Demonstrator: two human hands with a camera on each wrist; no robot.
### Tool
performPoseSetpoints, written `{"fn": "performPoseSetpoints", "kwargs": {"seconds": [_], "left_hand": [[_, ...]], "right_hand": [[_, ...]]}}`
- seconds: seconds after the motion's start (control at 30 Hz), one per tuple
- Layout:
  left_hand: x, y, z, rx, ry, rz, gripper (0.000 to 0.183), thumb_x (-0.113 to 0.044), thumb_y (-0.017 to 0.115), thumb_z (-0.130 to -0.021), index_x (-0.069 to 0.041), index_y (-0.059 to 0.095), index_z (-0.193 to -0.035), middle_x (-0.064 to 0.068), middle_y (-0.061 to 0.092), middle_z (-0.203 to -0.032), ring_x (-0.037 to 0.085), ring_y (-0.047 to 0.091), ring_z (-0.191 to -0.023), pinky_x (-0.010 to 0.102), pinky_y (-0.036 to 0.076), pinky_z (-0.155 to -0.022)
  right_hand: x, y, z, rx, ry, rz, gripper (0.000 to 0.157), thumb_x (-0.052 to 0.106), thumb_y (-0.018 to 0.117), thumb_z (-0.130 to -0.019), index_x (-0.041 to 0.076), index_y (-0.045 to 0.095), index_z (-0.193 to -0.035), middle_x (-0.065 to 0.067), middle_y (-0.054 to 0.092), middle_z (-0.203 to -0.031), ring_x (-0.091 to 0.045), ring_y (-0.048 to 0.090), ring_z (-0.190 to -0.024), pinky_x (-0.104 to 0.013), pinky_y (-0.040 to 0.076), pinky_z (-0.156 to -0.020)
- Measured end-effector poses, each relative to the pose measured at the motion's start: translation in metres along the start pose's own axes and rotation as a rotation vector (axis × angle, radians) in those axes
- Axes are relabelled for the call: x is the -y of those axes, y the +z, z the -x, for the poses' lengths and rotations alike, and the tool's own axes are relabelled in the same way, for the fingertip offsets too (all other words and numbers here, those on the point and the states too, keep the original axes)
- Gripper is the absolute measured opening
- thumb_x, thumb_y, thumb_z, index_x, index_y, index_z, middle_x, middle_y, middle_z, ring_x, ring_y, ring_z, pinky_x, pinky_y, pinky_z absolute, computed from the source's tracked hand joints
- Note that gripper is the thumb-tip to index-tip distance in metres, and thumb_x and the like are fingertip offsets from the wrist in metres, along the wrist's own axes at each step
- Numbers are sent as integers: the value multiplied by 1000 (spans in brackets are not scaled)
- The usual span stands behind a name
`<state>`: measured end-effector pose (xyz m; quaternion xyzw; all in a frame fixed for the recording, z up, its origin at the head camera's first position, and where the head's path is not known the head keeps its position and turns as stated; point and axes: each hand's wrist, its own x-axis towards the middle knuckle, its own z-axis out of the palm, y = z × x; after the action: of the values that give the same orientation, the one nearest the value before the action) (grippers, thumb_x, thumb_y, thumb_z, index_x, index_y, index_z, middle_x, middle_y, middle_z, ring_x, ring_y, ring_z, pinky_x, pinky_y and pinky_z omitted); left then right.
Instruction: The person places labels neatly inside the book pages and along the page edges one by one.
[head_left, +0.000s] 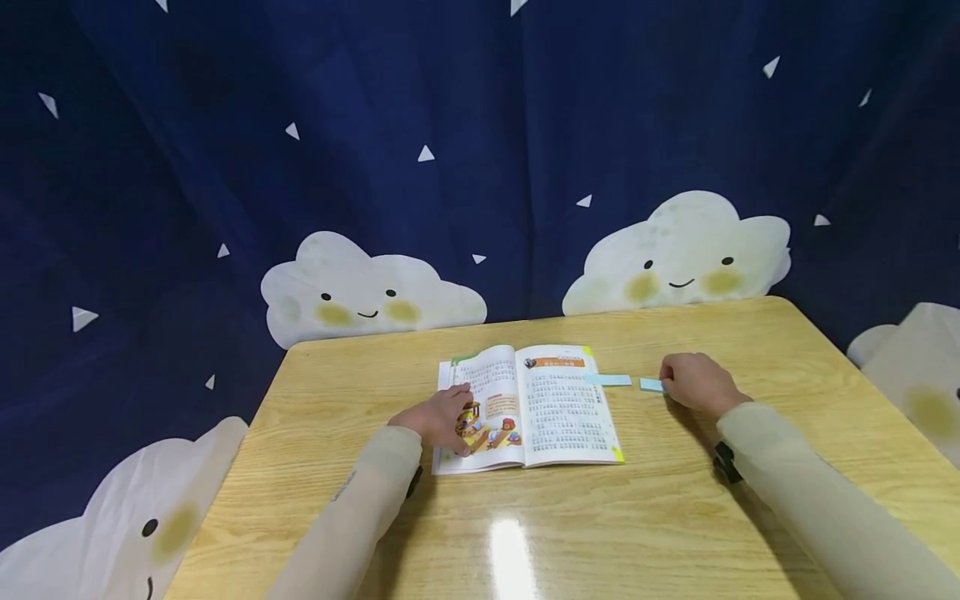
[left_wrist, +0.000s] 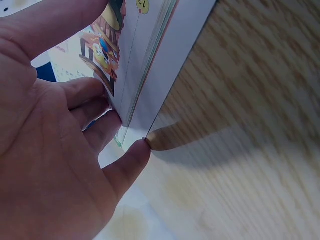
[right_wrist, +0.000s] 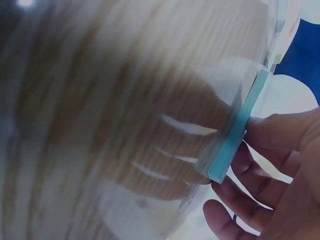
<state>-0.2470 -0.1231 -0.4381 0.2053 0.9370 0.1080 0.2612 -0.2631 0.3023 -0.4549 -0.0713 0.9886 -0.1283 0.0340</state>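
Observation:
An open book [head_left: 558, 408] lies on the table, its left page with text and a colourful picture, its right page with text under an orange heading. My left hand [head_left: 438, 417] rests on the outer edge of the left page, fingers spread; in the left wrist view the little finger is by the page edge [left_wrist: 170, 75]. A light blue paper strip [head_left: 611, 380] lies across the right page's edge and sticks out past it. Right of it, my right hand [head_left: 697, 383] pinches a small light blue sticky-note pad [right_wrist: 240, 125] between thumb and fingers, low over the table.
The wooden table [head_left: 315, 517] reaches back to a dark blue curtain [head_left: 360, 108] with white triangles and smiling clouds. Light glares on the table's front middle. A dark strap piece [head_left: 726, 462] sits at the right wrist.

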Motion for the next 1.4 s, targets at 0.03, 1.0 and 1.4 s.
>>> {"fn": "performPoseSetpoints", "kwargs": {"seconds": [0.03, 1.0, 1.4], "left_hand": [[1, 0, 0, -2, -1, -3, 90, -33, 79, -84, -12, 30, -157, 3, 13, -169, 28, 14, -156, 47, 27, -124], [0, 2, 1, -15, -13, 11, 89, -30, 80, -82, -13, 33, -155, 2, 15, -169, 27, 15, -156, 46, 26, -124], [0, 1, 0, -19, -14, -2, 89, -31, 80, -83, -13, 32, -156, 2, 15, -169, 27, 15, -156, 46, 27, -124]], "right_hand": [[1, 0, 0, -1, 5, 0, 11, 9, 58, -91, 6, 66, -83, -7, 65, -78, -19, 54, -68, -33, 46, -60], [3, 1, 2, -41, -27, 32, 12, 7, 59, -90, 6, 62, -79, -5, 62, -73, -18, 54, -65, -33, 46, -59], [4, -1, 4, -36, -46, 14, 12, 6, 58, -92, 6, 62, -80, -6, 61, -74, -18, 53, -64, -32, 45, -57]]}}
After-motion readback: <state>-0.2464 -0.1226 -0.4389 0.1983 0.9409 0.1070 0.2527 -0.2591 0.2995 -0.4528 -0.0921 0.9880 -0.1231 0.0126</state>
